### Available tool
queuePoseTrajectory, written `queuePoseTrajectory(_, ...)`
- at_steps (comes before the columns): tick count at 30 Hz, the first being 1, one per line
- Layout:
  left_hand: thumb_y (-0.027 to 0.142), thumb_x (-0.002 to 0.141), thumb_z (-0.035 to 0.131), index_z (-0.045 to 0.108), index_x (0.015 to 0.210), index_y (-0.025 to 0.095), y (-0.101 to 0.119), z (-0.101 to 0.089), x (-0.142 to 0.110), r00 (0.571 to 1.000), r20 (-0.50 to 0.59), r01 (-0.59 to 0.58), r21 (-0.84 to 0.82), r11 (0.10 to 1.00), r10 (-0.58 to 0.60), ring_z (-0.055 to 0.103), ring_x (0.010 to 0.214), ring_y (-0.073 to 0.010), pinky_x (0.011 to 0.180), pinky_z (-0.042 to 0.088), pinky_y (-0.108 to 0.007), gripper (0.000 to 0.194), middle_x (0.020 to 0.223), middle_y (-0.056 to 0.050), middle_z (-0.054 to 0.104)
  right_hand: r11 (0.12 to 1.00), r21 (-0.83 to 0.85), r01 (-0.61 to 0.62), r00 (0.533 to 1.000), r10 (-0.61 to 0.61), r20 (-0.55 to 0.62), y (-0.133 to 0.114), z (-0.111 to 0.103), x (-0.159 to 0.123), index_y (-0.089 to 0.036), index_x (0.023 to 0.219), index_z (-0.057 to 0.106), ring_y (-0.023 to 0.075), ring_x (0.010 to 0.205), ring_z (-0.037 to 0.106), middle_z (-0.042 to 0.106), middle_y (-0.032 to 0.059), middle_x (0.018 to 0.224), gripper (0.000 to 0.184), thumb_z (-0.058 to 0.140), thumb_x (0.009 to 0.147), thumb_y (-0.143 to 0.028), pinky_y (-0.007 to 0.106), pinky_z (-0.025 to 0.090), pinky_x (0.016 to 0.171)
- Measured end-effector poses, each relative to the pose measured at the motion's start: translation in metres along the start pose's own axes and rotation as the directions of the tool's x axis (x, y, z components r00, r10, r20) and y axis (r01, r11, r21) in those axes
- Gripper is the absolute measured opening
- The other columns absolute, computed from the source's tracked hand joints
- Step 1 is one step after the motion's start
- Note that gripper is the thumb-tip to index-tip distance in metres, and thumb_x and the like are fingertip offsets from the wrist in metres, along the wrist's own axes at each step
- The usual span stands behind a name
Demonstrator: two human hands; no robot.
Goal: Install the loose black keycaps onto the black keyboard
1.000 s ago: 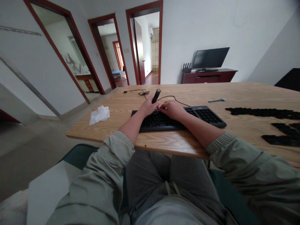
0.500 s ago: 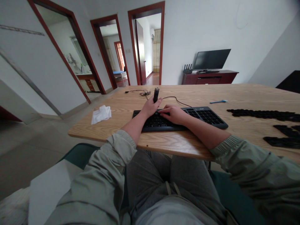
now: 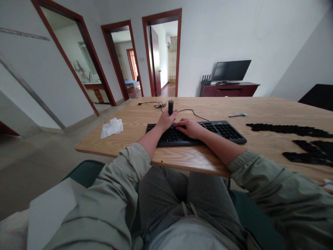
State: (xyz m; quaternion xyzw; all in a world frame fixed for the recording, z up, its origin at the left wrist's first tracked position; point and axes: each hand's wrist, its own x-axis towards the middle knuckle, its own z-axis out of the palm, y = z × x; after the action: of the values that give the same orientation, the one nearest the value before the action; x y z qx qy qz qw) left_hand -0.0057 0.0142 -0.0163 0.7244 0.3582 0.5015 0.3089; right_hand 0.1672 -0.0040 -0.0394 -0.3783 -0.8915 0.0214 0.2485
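The tool (image 3: 170, 107) stands straighter than a second ago in the left grip (image 3: 166, 119), closed round it over the keyboard (image 3: 230, 132), while the right grip (image 3: 191, 128), loosely curled, contents unclear, rests just beside, suggesting work stays there.

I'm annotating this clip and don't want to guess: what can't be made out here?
In the head view:
Lower end of the black handle: hidden in the left hand.
Part of the keyboard: covered by the right hand.
Its pale mark: too small to read.
White item: cut off by the right edge.
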Motion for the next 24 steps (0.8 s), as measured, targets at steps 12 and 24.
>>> queuePoseTrajectory(12, 0.042, 0.088, 0.058, 0.045, 0.071, 0.019, -0.003, -0.011, 0.009, 0.981, -0.193, -0.05, -0.252, 0.966, 0.001, 0.04, 0.043, -0.0061, 0.046, 0.035, -0.02, 0.032, 0.049, 0.007, 0.041, 1.0, -0.01, 0.006, 0.998, -0.007, -0.061, -0.005, -0.005, -0.003, -0.022, 0.131, 0.06, 0.022, 0.092, 0.063, 0.069, 0.0074, 0.103, 0.041, 0.054, 0.091, -0.028, 0.034, 0.047, 0.086)
queuePoseTrajectory(24, 0.036, 0.089, 0.057, 0.043, 0.068, 0.02, -0.008, -0.035, 0.018, 0.901, -0.435, -0.151, -0.308, 0.939, 0.002, 0.039, 0.041, -0.0067, 0.045, 0.033, -0.02, 0.03, 0.045, 0.008, 0.039, 0.979, -0.196, 0.048, 0.999, -0.049, -0.004, -0.02, -0.014, -0.001, -0.016, 0.102, 0.074, 0.024, 0.094, 0.063, 0.068, 0.0111, 0.103, 0.028, 0.054, 0.089, -0.029, 0.034, 0.046, 0.088)
